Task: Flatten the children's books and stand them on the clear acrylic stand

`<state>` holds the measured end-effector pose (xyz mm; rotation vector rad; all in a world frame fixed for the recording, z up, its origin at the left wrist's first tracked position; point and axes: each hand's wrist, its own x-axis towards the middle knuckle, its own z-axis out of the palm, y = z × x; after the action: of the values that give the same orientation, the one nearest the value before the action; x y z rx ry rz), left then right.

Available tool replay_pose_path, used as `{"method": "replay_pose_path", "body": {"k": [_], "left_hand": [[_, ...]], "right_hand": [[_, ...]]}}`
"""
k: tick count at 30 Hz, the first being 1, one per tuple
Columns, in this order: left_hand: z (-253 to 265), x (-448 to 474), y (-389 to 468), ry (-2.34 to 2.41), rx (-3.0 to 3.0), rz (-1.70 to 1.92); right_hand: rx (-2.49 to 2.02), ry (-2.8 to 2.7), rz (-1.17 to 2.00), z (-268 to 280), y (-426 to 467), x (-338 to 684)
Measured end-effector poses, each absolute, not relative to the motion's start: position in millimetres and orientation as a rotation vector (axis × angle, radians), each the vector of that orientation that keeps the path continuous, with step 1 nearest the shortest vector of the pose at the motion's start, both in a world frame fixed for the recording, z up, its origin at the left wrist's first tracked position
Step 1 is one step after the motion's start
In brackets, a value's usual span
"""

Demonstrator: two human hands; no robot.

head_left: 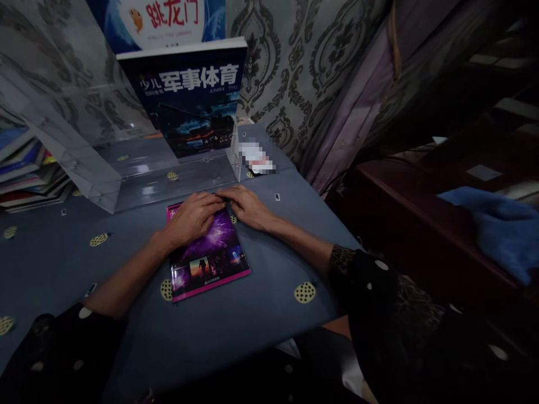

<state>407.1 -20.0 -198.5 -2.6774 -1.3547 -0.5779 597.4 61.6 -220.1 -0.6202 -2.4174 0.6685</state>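
A thin book with a purple fireworks cover and pink edges [217, 241] lies face up on the table in front of me. My left hand [196, 216] rests flat across its upper part, fingers stretched out, hiding most of the title. My right hand [248, 207] is at the book's top right corner, its fingers stretched out too, with the tips meeting those of the left. Whether the right fingertips press on the cover or its edge, I cannot tell. Behind the hands, a dark blue book with white Chinese lettering [197, 106] leans upright in a clear plastic rack [168, 179].
Another book with red lettering [172, 39] stands behind the blue one. A book pile [31, 174] is at the far left. Beside the rack lies a blurred white item [256, 157]. The table [261, 303] has a pineapple-print cover; a blue cloth [501, 230] sits off to the right.
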Motion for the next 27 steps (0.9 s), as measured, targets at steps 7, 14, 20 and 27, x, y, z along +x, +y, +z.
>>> {"method": "replay_pose_path", "body": {"k": [7,14,20,27], "left_hand": [[-197,410,-24,-1.321,-2.689,-0.572],[-194,414,-30,-1.281,-2.703,-0.599],[-194,416,-33,-1.276,-2.73,-0.618],[-195,418,-38,-1.216,-2.73,-0.651]], "right_hand": [[-0.593,-2.447,0.643,-222,63,598],[-0.597,-2.486,0.618,-223,63,597],[-0.617,-2.49,0.605,-222,62,597],[-0.614,-2.486,0.578,-223,61,597]]}}
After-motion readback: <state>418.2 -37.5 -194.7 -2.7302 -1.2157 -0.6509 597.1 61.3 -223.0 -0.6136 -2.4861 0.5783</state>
